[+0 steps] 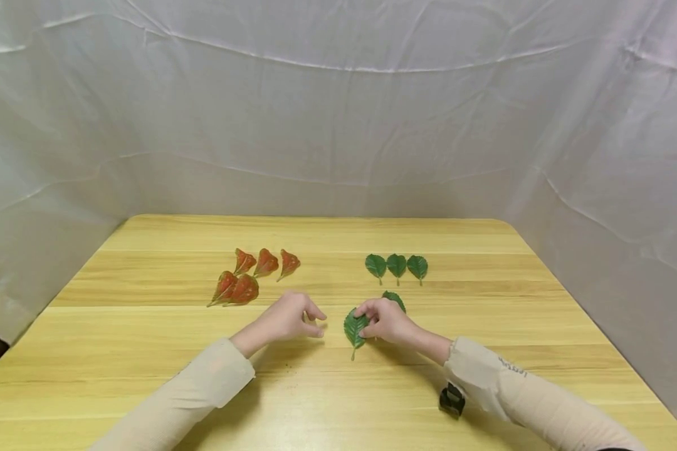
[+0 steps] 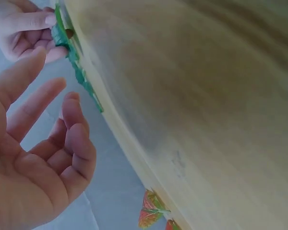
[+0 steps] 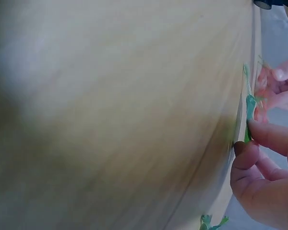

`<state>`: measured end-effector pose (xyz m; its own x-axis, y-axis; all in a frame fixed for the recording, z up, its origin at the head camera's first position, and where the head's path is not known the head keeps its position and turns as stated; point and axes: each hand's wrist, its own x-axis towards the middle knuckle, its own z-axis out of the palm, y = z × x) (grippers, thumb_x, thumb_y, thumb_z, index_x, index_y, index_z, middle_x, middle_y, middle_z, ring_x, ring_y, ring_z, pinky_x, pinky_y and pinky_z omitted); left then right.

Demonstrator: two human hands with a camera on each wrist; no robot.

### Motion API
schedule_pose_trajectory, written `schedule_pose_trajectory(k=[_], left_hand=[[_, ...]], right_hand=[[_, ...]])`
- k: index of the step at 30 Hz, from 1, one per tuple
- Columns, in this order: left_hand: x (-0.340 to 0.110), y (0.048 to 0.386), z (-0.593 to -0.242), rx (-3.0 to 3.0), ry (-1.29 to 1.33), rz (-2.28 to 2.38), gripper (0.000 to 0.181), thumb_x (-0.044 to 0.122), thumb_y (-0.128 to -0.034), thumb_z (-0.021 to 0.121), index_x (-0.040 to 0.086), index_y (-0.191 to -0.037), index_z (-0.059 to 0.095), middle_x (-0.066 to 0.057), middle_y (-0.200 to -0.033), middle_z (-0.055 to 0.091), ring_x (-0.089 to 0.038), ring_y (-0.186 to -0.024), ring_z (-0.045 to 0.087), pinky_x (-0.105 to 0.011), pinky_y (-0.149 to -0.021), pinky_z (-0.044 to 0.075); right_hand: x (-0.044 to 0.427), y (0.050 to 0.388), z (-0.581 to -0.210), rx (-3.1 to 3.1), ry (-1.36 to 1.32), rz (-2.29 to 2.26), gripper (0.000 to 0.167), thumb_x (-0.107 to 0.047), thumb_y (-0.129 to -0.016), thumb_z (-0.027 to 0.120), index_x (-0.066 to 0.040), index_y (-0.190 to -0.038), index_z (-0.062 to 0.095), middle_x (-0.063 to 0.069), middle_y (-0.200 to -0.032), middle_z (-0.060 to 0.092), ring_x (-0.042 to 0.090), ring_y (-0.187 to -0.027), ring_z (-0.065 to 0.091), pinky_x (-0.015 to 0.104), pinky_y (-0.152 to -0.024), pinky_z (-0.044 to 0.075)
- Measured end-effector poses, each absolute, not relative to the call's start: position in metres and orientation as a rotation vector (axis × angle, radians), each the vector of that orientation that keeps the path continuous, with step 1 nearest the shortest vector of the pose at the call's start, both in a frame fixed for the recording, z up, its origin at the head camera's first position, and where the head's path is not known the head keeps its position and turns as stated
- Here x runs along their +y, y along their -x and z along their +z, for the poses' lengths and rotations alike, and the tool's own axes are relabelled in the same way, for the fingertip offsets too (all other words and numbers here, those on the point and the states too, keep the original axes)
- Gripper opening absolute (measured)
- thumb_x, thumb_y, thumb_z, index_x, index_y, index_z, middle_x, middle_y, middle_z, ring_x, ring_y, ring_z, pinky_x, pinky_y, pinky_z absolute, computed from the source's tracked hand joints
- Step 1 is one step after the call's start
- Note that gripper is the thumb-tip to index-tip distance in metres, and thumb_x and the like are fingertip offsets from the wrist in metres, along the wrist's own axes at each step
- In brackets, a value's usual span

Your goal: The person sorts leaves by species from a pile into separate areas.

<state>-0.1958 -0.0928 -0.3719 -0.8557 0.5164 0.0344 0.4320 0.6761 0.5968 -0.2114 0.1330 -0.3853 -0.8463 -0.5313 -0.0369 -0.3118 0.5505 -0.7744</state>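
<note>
My right hand [image 1: 390, 321] pinches a green leaf [image 1: 353, 329] by its right edge, between thumb and fingers, low over the wooden table. The leaf's stem points toward me. Another green leaf [image 1: 393, 298] lies just behind that hand, partly hidden by it. To the left, my left hand [image 1: 290, 316] hovers with loosely bent fingers and holds nothing. A gap separates its fingertips from the pinched leaf. In the left wrist view, this hand [image 2: 43, 163] shows a bare palm.
Three green leaves [image 1: 397, 265] form a row at the back right of the table [image 1: 327, 401]. Several red leaves [image 1: 266, 262] lie in two rows at the back left, some overlapping. A black device [image 1: 452, 401] is by the right sleeve. Pale cloth [image 1: 327, 125] hangs behind.
</note>
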Motion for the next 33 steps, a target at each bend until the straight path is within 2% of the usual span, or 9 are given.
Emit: schedule_pose_trajectory(k=[5,8,13,15,18,23,33], left_hand=[[-0.091,0.195,-0.372,2.712,-0.772,0.867,0.026,0.017,-0.0678,0.077,0.007,-0.091,0.071,-0.003,-0.093,0.067,-0.011,-0.068,0.053,-0.026,-0.062,0.044],[-0.091,0.195,-0.373,2.698,-0.786,0.825,0.031,0.02,-0.0654,0.079,0.008,-0.092,0.071,-0.002,-0.092,0.067,-0.011,-0.068,0.053,-0.025,-0.061,0.044],[-0.091,0.196,-0.376,2.644,-0.81,0.782,0.038,0.022,-0.0612,0.081,0.007,-0.095,0.071,0.005,-0.071,0.061,-0.007,-0.055,0.039,-0.021,-0.05,0.037],[-0.091,0.196,-0.376,2.63,-0.827,0.761,0.039,0.023,-0.0607,0.081,0.007,-0.095,0.071,0.008,-0.062,0.054,-0.007,-0.052,0.033,-0.02,-0.048,0.032],[-0.092,0.195,-0.375,2.631,-0.873,0.732,0.04,0.025,-0.0599,0.082,0.007,-0.094,0.071,0.01,-0.058,0.051,-0.006,-0.05,0.031,-0.019,-0.046,0.031],[-0.09,0.195,-0.373,2.665,-0.885,0.688,0.039,0.023,-0.0594,0.082,0.006,-0.093,0.071,0.012,-0.06,0.053,-0.006,-0.052,0.035,-0.02,-0.047,0.035],[-0.086,0.191,-0.372,2.718,-0.806,0.655,0.038,0.016,-0.0577,0.083,0.009,-0.093,0.072,0.01,-0.058,0.049,-0.007,-0.051,0.034,-0.021,-0.045,0.029]], right_hand=[[0.135,0.212,-0.385,2.576,0.714,-1.148,0.027,0.005,-0.07,0.071,0.006,-0.096,0.063,0.005,-0.077,0.054,0.01,-0.062,0.048,0.022,-0.057,0.045],[0.136,0.212,-0.385,2.571,0.704,-1.167,0.025,0.004,-0.071,0.07,0.005,-0.095,0.063,0.004,-0.076,0.051,0.01,-0.061,0.045,0.022,-0.056,0.044],[0.136,0.211,-0.385,2.471,0.651,-1.28,0.024,0.008,-0.074,0.065,0.008,-0.098,0.06,0.004,-0.072,0.046,0.011,-0.054,0.049,0.025,-0.049,0.047],[0.136,0.211,-0.385,2.426,0.62,-1.332,0.025,0.01,-0.074,0.063,0.009,-0.099,0.059,0.005,-0.071,0.047,0.014,-0.053,0.054,0.028,-0.049,0.05],[0.136,0.21,-0.384,2.351,0.57,-1.401,0.026,0.012,-0.074,0.061,0.011,-0.1,0.057,0.007,-0.071,0.048,0.017,-0.054,0.058,0.031,-0.053,0.051],[0.137,0.21,-0.383,2.234,0.528,-1.467,0.026,0.012,-0.076,0.06,0.013,-0.102,0.055,0.009,-0.073,0.05,0.017,-0.054,0.058,0.033,-0.054,0.052],[0.15,0.213,-0.383,2.203,0.453,-1.528,0.031,0.008,-0.077,0.059,0.013,-0.107,0.053,0.01,-0.078,0.053,0.015,-0.059,0.056,0.027,-0.056,0.05]])
